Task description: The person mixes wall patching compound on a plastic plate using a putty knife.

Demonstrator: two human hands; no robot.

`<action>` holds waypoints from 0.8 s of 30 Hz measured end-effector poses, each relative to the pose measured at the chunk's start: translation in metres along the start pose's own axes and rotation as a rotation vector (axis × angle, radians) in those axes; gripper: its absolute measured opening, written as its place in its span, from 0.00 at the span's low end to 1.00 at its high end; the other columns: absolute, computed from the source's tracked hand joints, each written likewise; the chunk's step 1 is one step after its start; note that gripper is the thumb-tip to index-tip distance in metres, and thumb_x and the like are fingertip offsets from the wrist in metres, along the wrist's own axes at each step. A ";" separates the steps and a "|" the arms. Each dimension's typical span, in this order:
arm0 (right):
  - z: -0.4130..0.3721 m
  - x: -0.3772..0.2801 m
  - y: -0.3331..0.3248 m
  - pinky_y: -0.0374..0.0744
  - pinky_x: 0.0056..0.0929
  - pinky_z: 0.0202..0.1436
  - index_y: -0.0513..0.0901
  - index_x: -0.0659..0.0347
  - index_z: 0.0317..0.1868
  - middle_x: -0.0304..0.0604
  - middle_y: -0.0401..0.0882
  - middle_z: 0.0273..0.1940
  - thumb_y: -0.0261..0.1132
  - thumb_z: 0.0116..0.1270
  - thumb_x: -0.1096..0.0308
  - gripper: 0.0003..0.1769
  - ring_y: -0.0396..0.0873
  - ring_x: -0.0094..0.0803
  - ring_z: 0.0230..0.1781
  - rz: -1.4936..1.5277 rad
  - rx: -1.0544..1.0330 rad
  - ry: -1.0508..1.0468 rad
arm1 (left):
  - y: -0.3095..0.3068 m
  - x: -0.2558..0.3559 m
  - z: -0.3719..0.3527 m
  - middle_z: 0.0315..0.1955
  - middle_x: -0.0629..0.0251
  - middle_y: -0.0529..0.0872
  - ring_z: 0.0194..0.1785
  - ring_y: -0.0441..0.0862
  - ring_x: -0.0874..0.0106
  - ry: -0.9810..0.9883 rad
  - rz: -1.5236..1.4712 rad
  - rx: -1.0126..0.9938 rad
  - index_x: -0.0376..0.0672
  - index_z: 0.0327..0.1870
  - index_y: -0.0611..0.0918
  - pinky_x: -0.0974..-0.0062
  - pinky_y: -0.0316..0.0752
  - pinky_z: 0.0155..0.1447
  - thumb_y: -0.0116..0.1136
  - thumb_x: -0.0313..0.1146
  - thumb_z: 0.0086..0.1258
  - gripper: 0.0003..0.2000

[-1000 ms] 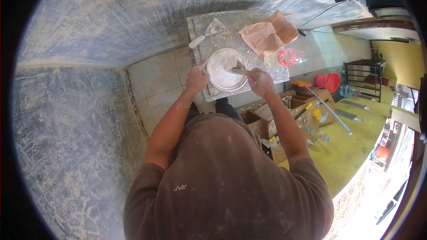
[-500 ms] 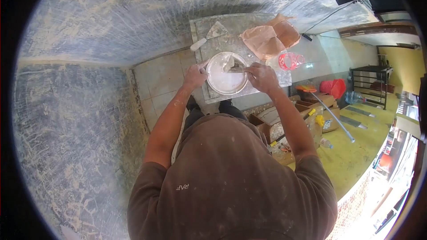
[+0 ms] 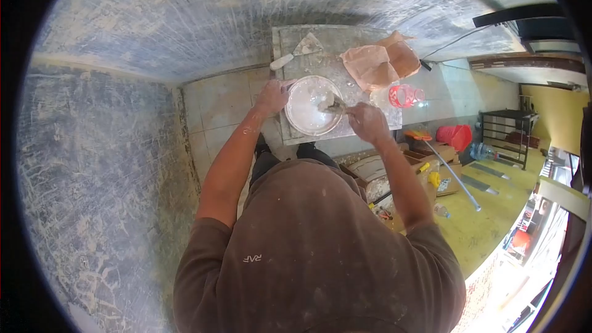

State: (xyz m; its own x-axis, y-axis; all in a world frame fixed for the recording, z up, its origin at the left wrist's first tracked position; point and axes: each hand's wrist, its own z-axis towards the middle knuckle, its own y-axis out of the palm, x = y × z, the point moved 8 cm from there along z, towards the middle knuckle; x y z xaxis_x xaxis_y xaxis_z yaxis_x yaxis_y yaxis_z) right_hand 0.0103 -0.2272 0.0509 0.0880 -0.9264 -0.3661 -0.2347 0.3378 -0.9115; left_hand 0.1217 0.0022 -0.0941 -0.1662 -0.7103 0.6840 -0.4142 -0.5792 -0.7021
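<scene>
A round white bucket [image 3: 313, 134] stands on a paste-smeared board, with wet white paste [image 3: 303, 110] inside. My left hand [image 3: 270, 98] is closed on the bucket's left rim. In my right hand [image 3: 369, 122] is a putty knife [image 3: 335, 106], its handle in my closed fingers and its coated blade over the right part of the paste. Behind the bucket lies a wider scraper [image 3: 308, 44] with a white handle, flat on the board. A crumpled brown paper bag [image 3: 381, 65] and a clear plastic bottle [image 3: 404, 96] with red print are to the right.
The board [image 3: 345, 32] rests close to a patchy grey wall [image 3: 203, 18]. At my right are cardboard boxes [image 3: 447, 180], an orange-headed broom [image 3: 453, 176], a red bucket [image 3: 455, 137] and a black metal rack [image 3: 505, 132]. Light tiles [image 3: 225, 102] cover the floor.
The putty knife has moved rightward in the bucket and turned, its blade now by the right side. My right hand has shifted slightly down with it. My left hand stays at the rim.
</scene>
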 end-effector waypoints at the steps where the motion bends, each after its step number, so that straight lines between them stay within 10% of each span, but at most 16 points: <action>1: -0.009 -0.002 0.000 0.80 0.44 0.45 0.88 0.56 0.40 0.50 0.83 0.37 0.65 0.59 0.65 0.11 0.82 0.50 0.38 0.011 0.008 0.093 | -0.010 0.007 -0.002 0.38 0.38 0.84 0.43 0.83 0.46 -0.004 0.002 -0.002 0.53 0.59 0.83 0.55 0.76 0.56 0.45 0.27 0.64 0.23; 3: -0.022 -0.002 0.003 0.80 0.45 0.46 0.89 0.55 0.41 0.50 0.83 0.37 0.65 0.59 0.66 0.11 0.82 0.51 0.38 0.021 0.018 0.162 | -0.008 0.015 -0.007 0.53 0.42 0.81 0.56 0.79 0.48 -0.082 -0.089 -0.197 0.57 0.63 0.81 0.57 0.73 0.64 0.48 0.30 0.67 0.23; 19: 0.054 0.009 0.001 0.81 0.42 0.45 0.89 0.53 0.38 0.41 0.86 0.38 0.63 0.56 0.63 0.12 0.83 0.43 0.38 -0.030 -0.001 -0.241 | -0.001 0.021 0.018 0.52 0.47 0.82 0.58 0.77 0.50 0.084 -0.028 -0.151 0.58 0.58 0.84 0.56 0.70 0.66 0.47 0.28 0.67 0.21; 24: 0.045 0.006 -0.012 0.81 0.42 0.45 0.89 0.54 0.38 0.42 0.85 0.35 0.64 0.56 0.63 0.12 0.83 0.44 0.38 -0.004 -0.039 -0.294 | -0.021 0.037 0.010 0.35 0.39 0.84 0.34 0.83 0.49 0.172 -0.027 -0.042 0.48 0.54 0.86 0.57 0.77 0.48 0.44 0.24 0.66 0.20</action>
State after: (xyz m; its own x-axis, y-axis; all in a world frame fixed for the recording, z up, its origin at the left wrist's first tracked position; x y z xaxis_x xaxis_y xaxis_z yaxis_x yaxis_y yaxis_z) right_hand 0.0575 -0.2290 0.0513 0.3647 -0.8377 -0.4066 -0.2701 0.3227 -0.9071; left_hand 0.1335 -0.0160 -0.0565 -0.3031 -0.6137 0.7291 -0.4567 -0.5779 -0.6763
